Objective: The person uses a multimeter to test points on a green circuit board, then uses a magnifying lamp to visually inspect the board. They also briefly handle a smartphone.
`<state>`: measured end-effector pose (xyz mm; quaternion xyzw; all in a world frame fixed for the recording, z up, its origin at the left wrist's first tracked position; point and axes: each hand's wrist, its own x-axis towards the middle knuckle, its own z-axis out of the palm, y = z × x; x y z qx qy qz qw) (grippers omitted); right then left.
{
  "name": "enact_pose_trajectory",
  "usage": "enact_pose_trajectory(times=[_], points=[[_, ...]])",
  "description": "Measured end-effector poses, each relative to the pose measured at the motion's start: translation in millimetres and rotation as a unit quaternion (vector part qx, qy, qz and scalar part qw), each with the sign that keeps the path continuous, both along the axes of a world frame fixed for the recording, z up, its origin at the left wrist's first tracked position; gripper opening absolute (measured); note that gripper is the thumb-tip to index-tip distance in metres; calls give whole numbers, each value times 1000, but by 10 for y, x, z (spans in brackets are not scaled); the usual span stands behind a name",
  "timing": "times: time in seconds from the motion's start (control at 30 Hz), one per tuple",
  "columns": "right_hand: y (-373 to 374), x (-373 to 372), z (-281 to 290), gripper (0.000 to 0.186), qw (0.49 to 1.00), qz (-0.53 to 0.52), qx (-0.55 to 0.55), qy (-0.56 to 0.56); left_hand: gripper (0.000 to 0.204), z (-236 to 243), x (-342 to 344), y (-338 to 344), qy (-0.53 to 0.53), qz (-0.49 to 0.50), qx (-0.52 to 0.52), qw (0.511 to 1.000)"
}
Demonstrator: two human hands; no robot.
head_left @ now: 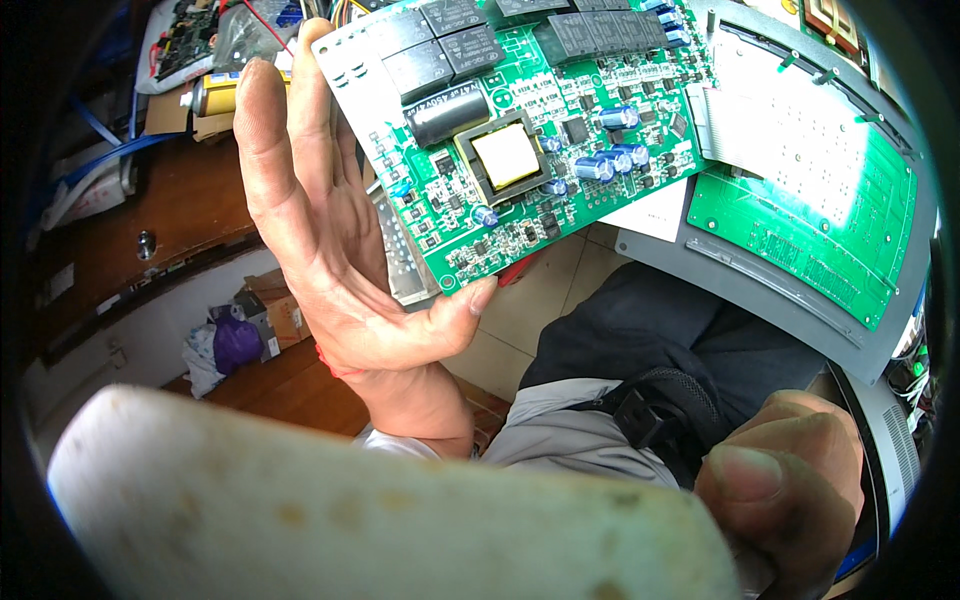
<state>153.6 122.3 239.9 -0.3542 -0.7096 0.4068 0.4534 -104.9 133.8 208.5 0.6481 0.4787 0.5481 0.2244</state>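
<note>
My left hand (360,290) supports a green circuit board (560,190), its thumb at the lower left corner and its fingers stretched up along the left edge. The board is tilted and carries black relays (440,55), a large black capacitor (447,117), a transformer with a yellow core (505,160) and several small blue capacitors. At the lower right my right hand (790,480) is closed around the end of a pale, brown-stained object (380,510). That object lies very close and blurred across the lower view, so its kind is unclear.
A grey panel (800,310) with a second green board (800,240) is at the right, a white ribbon cable (705,120) beside it. A brown wooden desk (180,220) holds a yellow tube (215,95) and loose parts. Bags (235,338) and boxes lie below.
</note>
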Motion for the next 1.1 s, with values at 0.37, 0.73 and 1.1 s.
enact_pose_trajectory(times=[0.37, 0.73, 1.1], points=[[66, 128, 2, 44, 999, 46, -2, 16, 142, -11, 66, 20, 1, 51, 9, 999], [5, 480, 92, 43, 983, 128, -95, -89, 142, 15, -35, -12, 9, 14, -1, 1000], [-84, -338, -72, 47, 982, -124, 32, 137, 141, 38, -72, 54, -26, -85, 23, 996]])
